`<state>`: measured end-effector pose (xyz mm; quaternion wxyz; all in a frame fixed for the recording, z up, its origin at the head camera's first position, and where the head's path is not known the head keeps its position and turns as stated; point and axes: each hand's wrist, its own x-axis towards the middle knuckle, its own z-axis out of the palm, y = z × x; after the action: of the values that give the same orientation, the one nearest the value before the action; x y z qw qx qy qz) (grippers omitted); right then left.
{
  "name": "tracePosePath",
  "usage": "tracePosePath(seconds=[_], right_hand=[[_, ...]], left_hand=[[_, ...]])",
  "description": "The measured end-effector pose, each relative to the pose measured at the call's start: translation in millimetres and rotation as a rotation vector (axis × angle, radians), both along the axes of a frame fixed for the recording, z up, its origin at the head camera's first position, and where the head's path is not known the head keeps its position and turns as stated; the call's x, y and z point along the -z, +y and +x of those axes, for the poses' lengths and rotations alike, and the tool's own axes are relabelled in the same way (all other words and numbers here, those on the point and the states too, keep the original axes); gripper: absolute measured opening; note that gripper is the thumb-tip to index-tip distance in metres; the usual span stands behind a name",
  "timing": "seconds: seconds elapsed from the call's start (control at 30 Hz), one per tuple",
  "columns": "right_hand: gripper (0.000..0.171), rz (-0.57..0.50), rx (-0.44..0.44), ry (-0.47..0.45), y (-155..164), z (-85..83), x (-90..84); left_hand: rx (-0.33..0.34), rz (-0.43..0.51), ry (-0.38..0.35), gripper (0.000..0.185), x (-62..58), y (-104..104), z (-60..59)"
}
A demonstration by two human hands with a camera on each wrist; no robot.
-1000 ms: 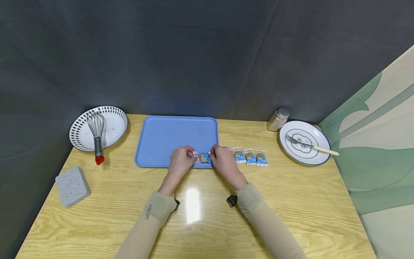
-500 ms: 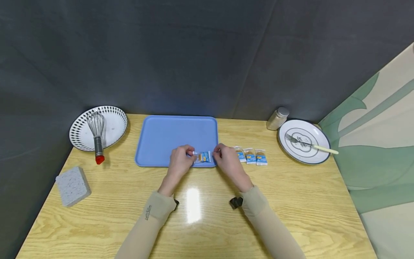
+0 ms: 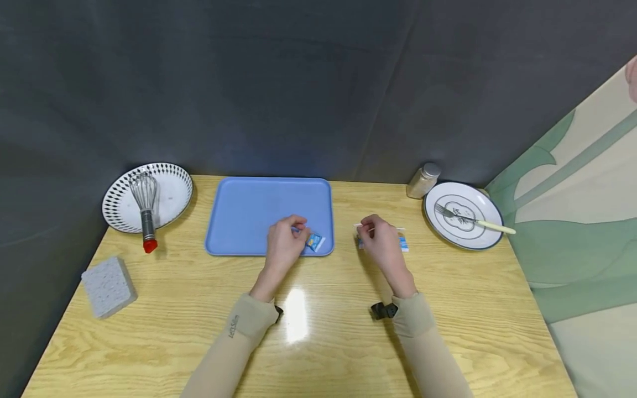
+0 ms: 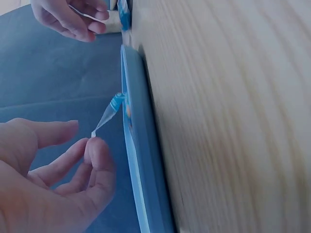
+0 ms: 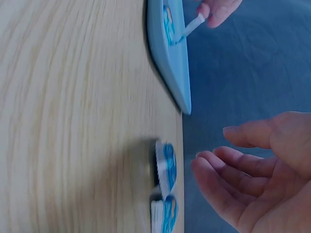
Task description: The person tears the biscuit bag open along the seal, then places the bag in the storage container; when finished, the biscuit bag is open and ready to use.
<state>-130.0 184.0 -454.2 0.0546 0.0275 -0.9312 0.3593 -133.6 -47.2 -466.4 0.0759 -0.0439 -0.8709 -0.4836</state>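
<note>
Your left hand (image 3: 282, 247) pinches one end of a packet (image 3: 316, 241), which sits on the tray (image 3: 249, 213) at its near right corner. One packet on the tray so far. More packets (image 3: 402, 242) lie on the table just right of the tray, partly hidden by your right hand (image 3: 380, 243); count unclear. Right hand hovers above them, fingers loosely curled. In the head view a thin white strip shows at its fingertips, but can't tell if it's gripped. Held packet's long axis runs roughly left-right, free end pointing right and tilted down to the tray floor in the left wrist view.
</note>
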Motion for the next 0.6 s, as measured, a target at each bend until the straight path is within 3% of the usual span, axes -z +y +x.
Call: tracePosePath(seconds=[0.2, 0.33, 0.6], right_hand=[[0.016, 0.022, 0.035, 0.008, 8, 0.4, 3.3], [0.015, 0.028, 0.032, 0.006, 9, 0.9, 5.9], [0.015, 0.018, 0.029, -0.002, 12, -0.1, 8.9]], left_hand=[[-0.001, -0.06, 0.018, 0.018, 2.4, 4, 1.4], [-0.003, -0.113, -0.022, 0.021, 8.8, -1, 2.2], [0.056, -0.133, -0.099, 0.023, 12.2, -4, 2.8]])
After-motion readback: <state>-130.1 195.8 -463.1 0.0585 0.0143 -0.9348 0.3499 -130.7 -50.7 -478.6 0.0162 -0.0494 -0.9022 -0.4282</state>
